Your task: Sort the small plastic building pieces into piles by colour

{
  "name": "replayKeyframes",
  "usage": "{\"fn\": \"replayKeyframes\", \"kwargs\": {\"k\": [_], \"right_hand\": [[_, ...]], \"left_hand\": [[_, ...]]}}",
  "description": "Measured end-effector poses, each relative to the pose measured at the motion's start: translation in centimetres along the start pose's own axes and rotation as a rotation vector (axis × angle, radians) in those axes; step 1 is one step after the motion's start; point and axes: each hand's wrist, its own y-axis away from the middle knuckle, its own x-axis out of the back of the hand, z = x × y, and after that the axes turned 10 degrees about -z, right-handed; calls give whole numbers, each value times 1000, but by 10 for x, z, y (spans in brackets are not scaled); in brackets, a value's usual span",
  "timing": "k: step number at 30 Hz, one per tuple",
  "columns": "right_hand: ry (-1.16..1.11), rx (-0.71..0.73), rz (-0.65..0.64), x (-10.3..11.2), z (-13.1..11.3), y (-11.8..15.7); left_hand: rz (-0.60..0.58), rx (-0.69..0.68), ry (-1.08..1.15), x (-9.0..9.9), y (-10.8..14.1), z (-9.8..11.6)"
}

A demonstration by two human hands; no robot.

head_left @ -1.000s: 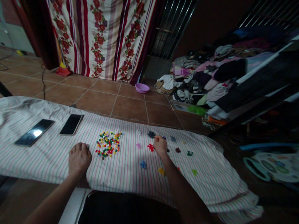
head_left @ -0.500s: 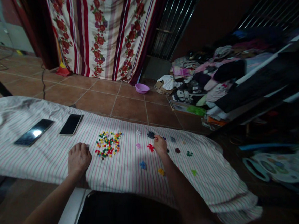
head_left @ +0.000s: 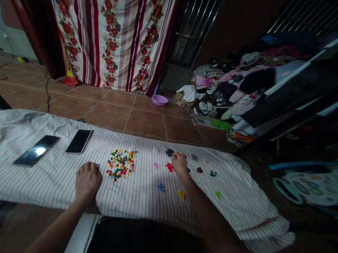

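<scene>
My left hand [head_left: 88, 180] lies palm down on the striped cloth [head_left: 130, 200], its fingers loosely lowered and nothing visible in them. To its right is a mixed heap of small coloured pieces [head_left: 121, 164]. My right hand [head_left: 179, 163] is closed in a pinch beside a dark grey cluster [head_left: 169, 153]; whatever is between the fingertips is too small to make out. Close by sits a red cluster [head_left: 169, 167]. Other single-colour groups lie around: pink [head_left: 155, 165], white [head_left: 155, 150], blue [head_left: 161, 186], yellow [head_left: 181, 194], brown [head_left: 200, 170], dark green [head_left: 213, 173] and light green [head_left: 218, 194].
Two phones [head_left: 79, 141] [head_left: 36, 150] lie on the cloth's left part. Beyond its far edge, a purple basin [head_left: 160, 100] stands on the tiled floor, near a floral curtain [head_left: 111, 42]. Piled clothes [head_left: 230, 87] fill the right background.
My right hand stays by the dark grey and red clusters, its fingers shifting slightly. My left hand remains resting on the cloth. The whole view has slid slightly.
</scene>
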Motion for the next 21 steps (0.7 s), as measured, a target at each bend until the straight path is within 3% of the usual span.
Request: {"fn": "replayKeyframes", "kwargs": {"k": [9, 15, 21], "right_hand": [[123, -6, -80, 19, 0, 20], [266, -35, -121, 37, 24, 25], [232, 26, -132, 39, 48, 31]], "left_hand": [[-9, 9, -15, 0, 0, 0], [9, 5, -21, -4, 1, -2], [-8, 8, -12, -3, 2, -2]]}}
